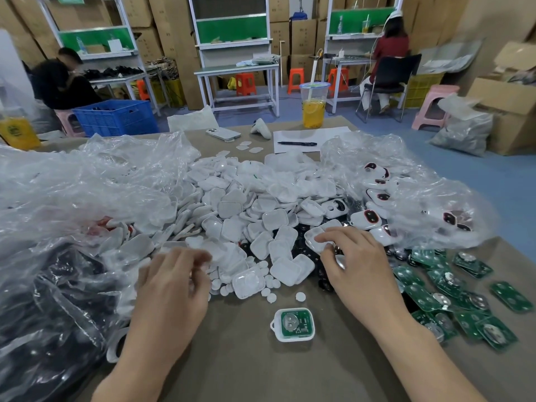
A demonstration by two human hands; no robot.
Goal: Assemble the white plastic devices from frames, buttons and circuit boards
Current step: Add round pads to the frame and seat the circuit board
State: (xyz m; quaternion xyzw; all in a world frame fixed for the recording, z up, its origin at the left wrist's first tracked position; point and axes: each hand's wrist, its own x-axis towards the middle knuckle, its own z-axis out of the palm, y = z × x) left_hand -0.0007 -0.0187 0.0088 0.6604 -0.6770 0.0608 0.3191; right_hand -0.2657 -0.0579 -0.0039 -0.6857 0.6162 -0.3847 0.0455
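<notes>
A white frame with a green circuit board inside (293,324) lies on the table in front of me. Behind it spreads a big pile of white plastic covers (249,207), with small round white buttons (271,297) scattered at its near edge. Green circuit boards (452,294) lie in a heap at the right. My right hand (353,262) grips a white frame (314,239) at the pile's right edge. My left hand (174,282) hovers at the pile's left edge with its fingers curled together; whether they pinch a small part is unclear.
Crumpled clear plastic bags (87,192) cover the left side, and another bag (420,204) at the right holds finished white devices with dark red-ringed faces. Farther back are a phone (223,134), a pen on paper (297,143) and a cup of yellow drink (314,107). People sit at benches behind.
</notes>
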